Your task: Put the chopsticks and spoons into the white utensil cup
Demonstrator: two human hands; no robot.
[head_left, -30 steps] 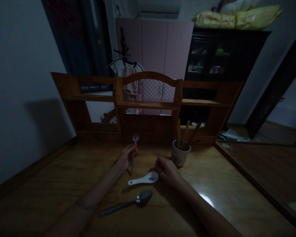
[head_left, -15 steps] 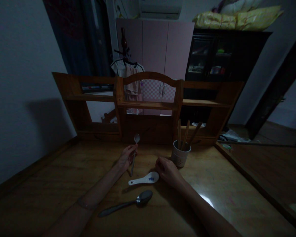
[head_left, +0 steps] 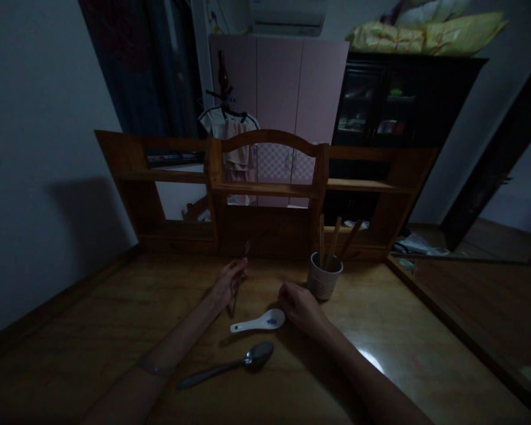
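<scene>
My left hand (head_left: 227,284) is closed round the handle of a thin metal spoon (head_left: 241,267), held upright with its bowl up and turned edge-on. My right hand (head_left: 301,306) rests on the wooden table (head_left: 115,319) with its fingers curled, empty as far as I can see, just right of a white ceramic spoon with blue marks (head_left: 259,322). A larger metal spoon (head_left: 230,365) lies on the table nearer to me. A white holder with wooden chopsticks (head_left: 324,276) stands just beyond my right hand.
A wooden shelf unit (head_left: 265,189) runs along the back edge of the table. Behind it are a clothes stand, a pink wardrobe and a dark glass cabinet (head_left: 380,112). A wall is on the left. The room is dim.
The thin spoon in my left hand has turned so its bowl no longer faces me and looks darker. Both hands stay where they were.
</scene>
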